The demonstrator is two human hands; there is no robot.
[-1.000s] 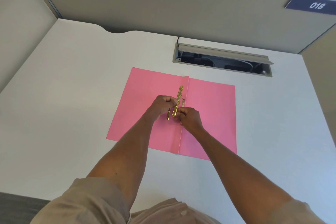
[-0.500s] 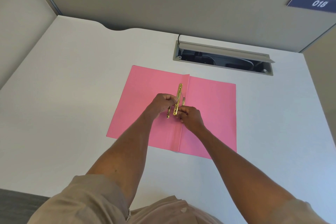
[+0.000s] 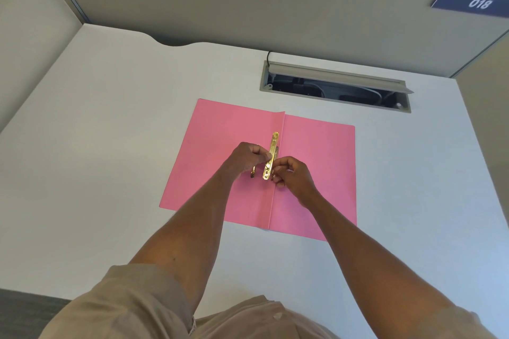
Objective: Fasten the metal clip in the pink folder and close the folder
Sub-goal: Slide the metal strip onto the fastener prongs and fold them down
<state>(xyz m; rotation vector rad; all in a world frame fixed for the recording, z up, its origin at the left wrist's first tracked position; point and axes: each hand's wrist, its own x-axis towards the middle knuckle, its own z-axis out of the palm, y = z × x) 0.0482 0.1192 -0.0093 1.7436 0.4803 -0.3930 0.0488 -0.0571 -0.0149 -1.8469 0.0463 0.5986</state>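
The pink folder (image 3: 225, 146) lies open and flat on the white desk, its spine fold running toward me. A gold metal clip bar (image 3: 272, 153) sits along the fold, its near end lifted a little. My left hand (image 3: 248, 158) pinches the bar's left edge at its middle. My right hand (image 3: 292, 175) grips the near end of the clip from the right. A second short gold piece (image 3: 252, 172) shows just below my left hand. My fingers hide the clip's prongs.
An open cable tray (image 3: 336, 88) with a raised grey flap is set into the desk behind the folder. Grey partition walls (image 3: 248, 3) close off the back and left; a sign reads 018 (image 3: 479, 3). White desk (image 3: 110, 146) surrounds the folder.
Both hands stay on the clip with only small finger shifts. The view has tilted slightly; the folder has not moved.
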